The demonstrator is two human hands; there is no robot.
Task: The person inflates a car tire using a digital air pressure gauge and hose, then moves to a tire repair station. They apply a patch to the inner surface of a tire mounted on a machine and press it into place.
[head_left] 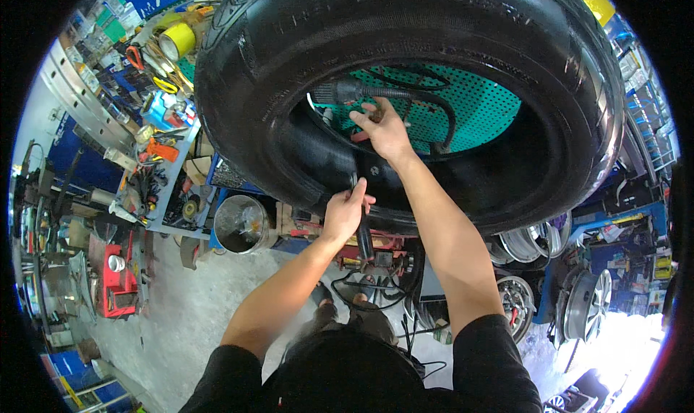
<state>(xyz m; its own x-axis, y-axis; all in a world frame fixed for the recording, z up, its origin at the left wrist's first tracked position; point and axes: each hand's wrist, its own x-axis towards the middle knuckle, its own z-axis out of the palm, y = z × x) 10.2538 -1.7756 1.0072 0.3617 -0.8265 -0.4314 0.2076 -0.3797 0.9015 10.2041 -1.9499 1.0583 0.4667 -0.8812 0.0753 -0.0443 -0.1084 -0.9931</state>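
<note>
A large black tire [282, 152] stands in front of me, its open middle facing me. My left hand [345, 214] is closed around a black, tube-shaped tool [364, 241] at the tire's near lower bead. The tool's upper end is hard to make out against the dark rubber. My right hand [387, 132] reaches into the tire's opening with thumb and fingers bent but apart. I see nothing held in it. Just above it is a black lamp-like head [338, 91] on a flexible neck [426, 97]. A small red piece [359, 136] shows beside the right hand, partly hidden.
Behind the opening is a green perforated panel [481, 113]. A cluttered tool bench [168, 196] and a metal bucket [242, 223] stand to the left. A red tool stand [118, 286] is farther left. Wheel rims [589, 304] lie at the right. Black cables [354, 297] cross the floor near my feet.
</note>
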